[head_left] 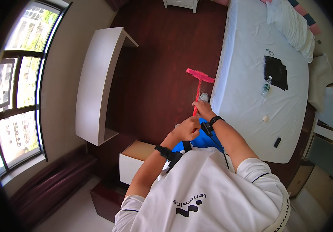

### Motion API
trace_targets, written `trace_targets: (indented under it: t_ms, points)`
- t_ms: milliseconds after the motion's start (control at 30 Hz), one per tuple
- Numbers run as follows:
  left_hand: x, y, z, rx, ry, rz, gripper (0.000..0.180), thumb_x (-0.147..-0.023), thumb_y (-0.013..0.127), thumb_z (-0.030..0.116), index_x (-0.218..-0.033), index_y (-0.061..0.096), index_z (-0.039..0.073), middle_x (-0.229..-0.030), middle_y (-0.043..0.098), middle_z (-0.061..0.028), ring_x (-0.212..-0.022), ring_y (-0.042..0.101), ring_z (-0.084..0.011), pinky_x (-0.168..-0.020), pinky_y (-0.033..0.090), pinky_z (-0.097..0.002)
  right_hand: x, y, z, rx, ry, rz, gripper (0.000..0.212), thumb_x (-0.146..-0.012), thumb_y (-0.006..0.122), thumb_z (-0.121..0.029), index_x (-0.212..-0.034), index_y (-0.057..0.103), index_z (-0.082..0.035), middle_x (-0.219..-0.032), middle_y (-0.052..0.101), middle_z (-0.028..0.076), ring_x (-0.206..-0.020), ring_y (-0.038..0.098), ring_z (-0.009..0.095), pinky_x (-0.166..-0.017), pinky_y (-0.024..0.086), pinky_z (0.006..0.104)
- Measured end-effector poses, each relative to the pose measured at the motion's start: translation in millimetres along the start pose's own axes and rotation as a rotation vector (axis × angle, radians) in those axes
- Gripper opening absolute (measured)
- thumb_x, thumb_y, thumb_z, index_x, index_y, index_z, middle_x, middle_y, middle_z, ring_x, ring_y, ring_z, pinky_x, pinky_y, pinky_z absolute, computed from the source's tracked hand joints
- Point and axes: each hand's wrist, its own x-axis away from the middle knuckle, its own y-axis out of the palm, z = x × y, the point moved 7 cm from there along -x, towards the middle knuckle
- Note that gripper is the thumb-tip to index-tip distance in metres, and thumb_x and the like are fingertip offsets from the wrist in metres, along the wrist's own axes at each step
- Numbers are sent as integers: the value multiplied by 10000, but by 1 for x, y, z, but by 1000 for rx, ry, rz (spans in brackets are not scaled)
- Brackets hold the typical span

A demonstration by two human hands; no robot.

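I hold a pink broom (199,76) with a red handle over the dark wood floor (162,69). My right hand (204,110) grips the handle lower down, nearer the brush head. My left hand (188,128) is closed around the handle's upper end, close to my body. The brush head rests on the floor beside the edge of the bed (247,127). A light shoe (204,97) shows just past my right hand. Both wrists wear black bands.
The bed's white sheet carries a black pouch (276,71), a plastic bottle (266,86), a small pale object (266,118) and a small black device (277,142). A white desk (97,85) stands left by the window (19,89). A low drawer unit (133,160) sits near me.
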Motion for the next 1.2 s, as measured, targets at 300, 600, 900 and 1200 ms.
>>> trace_targets:
  t_ms: [300, 600, 900, 1200]
  points:
    - [-144, -36, -25, 47, 5, -14, 120, -630, 478, 54, -554, 423, -22, -583, 441, -157, -601, 418, -314, -617, 377, -416, -71, -90, 75, -171, -32, 189, 153, -730, 650, -193, -850, 616, -105, -772, 621, 160, -733, 624, 356, -634, 501, 458]
    - [-255, -76, -50, 66, 19, 16, 121, -645, 471, 46, -554, 422, -17, -593, 463, -147, -605, 420, -309, -589, 371, -395, -141, -160, 136, -194, -6, 291, 70, -711, 629, -142, -766, 614, -101, -691, 614, 139, -688, 615, 350, -595, 485, 459]
    - [-368, -162, -90, 146, 35, 68, 160, -681, 461, 80, -571, 392, -13, -572, 414, -141, -556, 389, -290, -548, 336, -369, -249, -228, 179, -210, 9, 347, 107, -747, 578, -203, -732, 616, -103, -673, 615, 145, -660, 609, 355, -574, 465, 462]
    - [-470, -260, -126, 258, -69, 107, 175, -728, 460, 56, -573, 425, -15, -495, 427, -156, -434, 403, -268, -452, 336, -383, -360, -286, 206, -313, 116, 230, 115, -739, 548, -217, -722, 607, -120, -684, 616, 125, -703, 608, 342, -596, 452, 459]
